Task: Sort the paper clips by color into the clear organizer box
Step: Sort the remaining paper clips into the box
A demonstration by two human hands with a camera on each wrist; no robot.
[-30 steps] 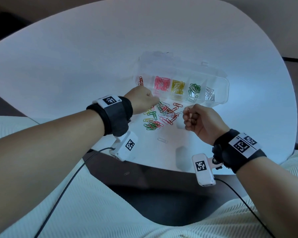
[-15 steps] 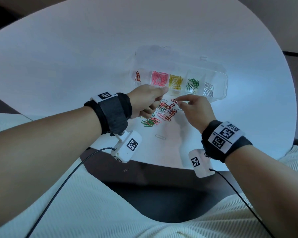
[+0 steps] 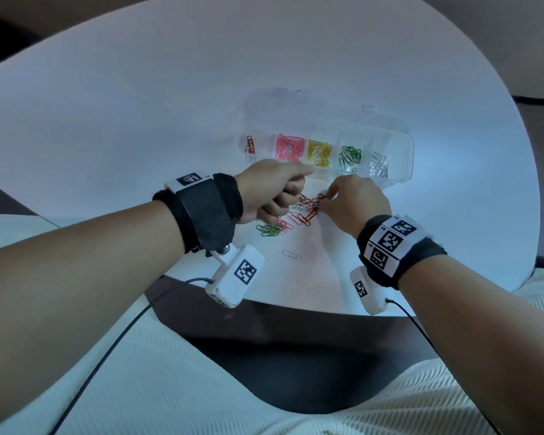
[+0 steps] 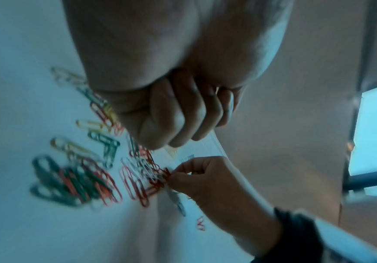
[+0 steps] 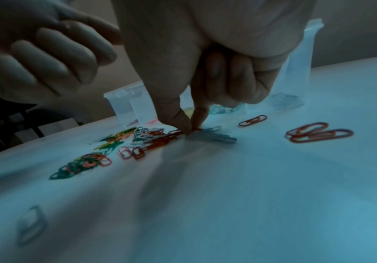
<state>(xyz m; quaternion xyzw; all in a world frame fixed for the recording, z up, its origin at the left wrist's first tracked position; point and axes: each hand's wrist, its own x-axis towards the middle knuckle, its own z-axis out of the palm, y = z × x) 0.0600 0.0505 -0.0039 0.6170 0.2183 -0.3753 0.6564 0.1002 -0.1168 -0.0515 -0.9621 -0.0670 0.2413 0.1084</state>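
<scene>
White round table (image 3: 139, 120), and on it the clear organizer box (image 3: 404, 158) sits on the far side of both hands with its lid flipped open behind it. One stray pale clip (image 3: 292, 255) lies by itself on the near side of the pile, and another clip (image 3: 229, 316) is down on the dark floor under the table edge. Both wrists have black bands with white tags, plus little white camera units (image 3: 234, 279) with cables hanging off.

The left hand (image 3: 272, 189) hangs right over the left part of the loose clip pile (image 3: 291, 216) and blocks a chunk of it from the head view. Its lower fingers are curled in and the index sticks out toward the box rim; it doesn't seem to be holding anything, though the wrist view is too blurry to be sure.

The right hand (image 3: 352, 202) is down at the right edge of the pile, thumb and index pinching a red clip (image 5: 172, 134) against the table.

Box compartments, left to right: a few orange-red clips (image 3: 250, 145), pink (image 3: 289, 148), yellow (image 3: 319, 153), green (image 3: 349, 157), silver (image 3: 379, 163). The pile between the hands and the box is mixed red, pink, green, white and a bit of yellow. A few more red clips (image 5: 318, 132) lie apart off to the right.
</scene>
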